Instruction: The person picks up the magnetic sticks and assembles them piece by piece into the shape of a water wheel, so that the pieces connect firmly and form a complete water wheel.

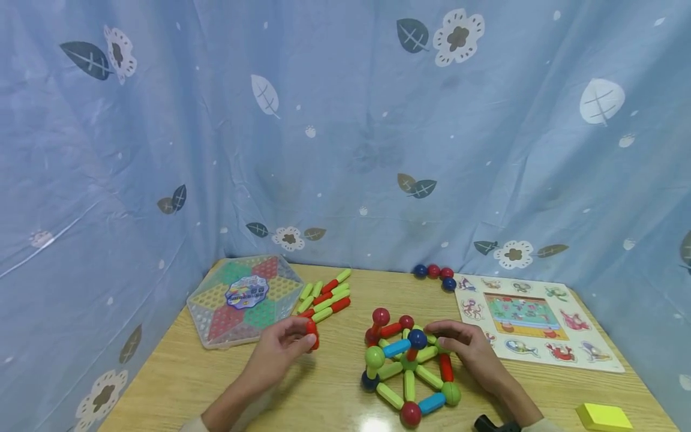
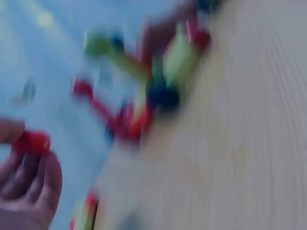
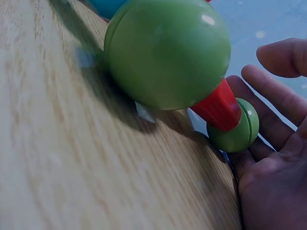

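Red rod (image 1: 312,334) left of the ball-and-rod frame (image 1: 409,363), well apart from it, held above the table (image 1: 335,384). Pinched in the left hand (image 1: 281,348), thumb against fingers (partly covered, can't read full length). Probably light, stiff, smooth plastic; maybe slightly slippery, unlikely to break. Best gripped round the middle, leaving ends free. Touchier by the look of it: the frame, with rigid parts but joints apt to pop loose at a knock; better to steady low than up top. At the frame's right side, right hand (image 1: 475,355), fingers loosely spread near a green ball (image 3: 232,127), thumb well off; can't tell whether touching.

Behind and left of the frame: loose rods (image 1: 324,299), red and yellow-green; farther left, hexagonal game board (image 1: 282,288). Behind the frame, slightly right: loose balls (image 1: 433,272), red and dark blue. Right of the frame: puzzle board (image 1: 576,341); nearer, yellow block (image 1: 603,417). Under the frame, pale wood grain, glossy just in front. Beyond the frame, blue curtain (image 1: 345,132), leaf-and-flower print, round back and sides.
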